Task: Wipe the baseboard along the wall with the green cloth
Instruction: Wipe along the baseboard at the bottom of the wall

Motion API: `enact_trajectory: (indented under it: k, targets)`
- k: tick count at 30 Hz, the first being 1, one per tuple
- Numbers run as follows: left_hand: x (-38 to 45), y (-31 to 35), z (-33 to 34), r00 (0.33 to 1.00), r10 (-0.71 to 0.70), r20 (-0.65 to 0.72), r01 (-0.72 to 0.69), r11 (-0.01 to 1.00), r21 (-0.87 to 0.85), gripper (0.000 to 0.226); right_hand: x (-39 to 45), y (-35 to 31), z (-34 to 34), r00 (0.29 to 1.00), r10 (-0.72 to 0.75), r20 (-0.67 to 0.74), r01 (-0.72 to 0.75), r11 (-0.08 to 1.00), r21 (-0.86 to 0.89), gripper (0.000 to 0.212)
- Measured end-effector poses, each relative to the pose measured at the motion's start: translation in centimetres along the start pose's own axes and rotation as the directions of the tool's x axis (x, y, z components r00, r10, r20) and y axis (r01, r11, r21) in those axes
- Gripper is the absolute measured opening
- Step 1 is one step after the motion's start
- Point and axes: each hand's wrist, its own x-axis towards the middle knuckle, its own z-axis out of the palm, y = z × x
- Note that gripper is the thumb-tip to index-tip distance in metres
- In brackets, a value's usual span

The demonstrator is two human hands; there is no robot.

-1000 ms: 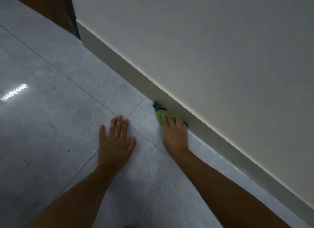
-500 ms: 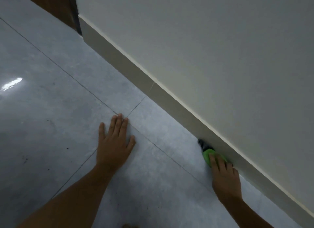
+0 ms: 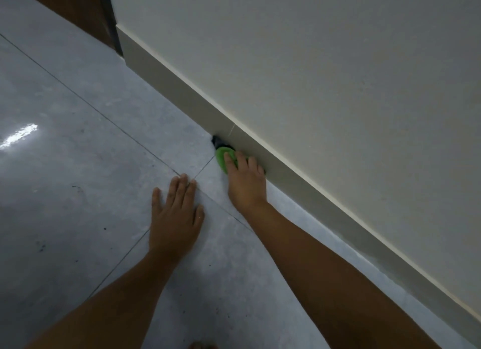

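The beige baseboard (image 3: 325, 195) runs diagonally from upper left to lower right at the foot of the pale wall. My right hand (image 3: 246, 184) presses the green cloth (image 3: 222, 158) against the baseboard's lower face, where it meets the floor. Only the cloth's left end shows beyond my fingertips, with a dark part (image 3: 217, 141) sticking out ahead of it. My left hand (image 3: 175, 217) lies flat on the grey floor tile, fingers spread, a little left of the right hand.
Grey glossy floor tiles (image 3: 78, 166) with dark grout lines fill the left side. A dark brown door or frame (image 3: 86, 7) stands at the top left, where the baseboard ends. A toe tip (image 3: 200, 345) shows at the bottom edge.
My right hand with the cloth slid down-right along the baseboard, then back up-left, to near the tile joint. The left hand stayed planted on the floor.
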Motion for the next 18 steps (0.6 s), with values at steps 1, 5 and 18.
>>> enact_trajectory:
  k: [1, 5, 18]
  targets:
    - [0.0, -0.1, 0.0, 1.000, 0.006, -0.005, -0.006, 1.000, -0.006, 0.060, 0.6, -0.2, -0.1, 1.000, -0.014, -0.005, 0.014, 0.999, 0.051, 0.057]
    - [0.0, -0.5, 0.0, 1.000, 0.023, -0.018, -0.024, 1.000, -0.020, 0.057, -1.7, 1.3, -0.4, 0.997, -0.075, -0.033, 0.081, 0.961, 0.266, 0.042]
    - [0.1, -2.2, -0.1, 0.993, 0.115, -0.004, -0.115, 0.993, -0.027, 0.058, -6.2, 2.0, 1.5, 0.995, -0.036, -0.091, 0.047, 0.991, 0.121, 0.043]
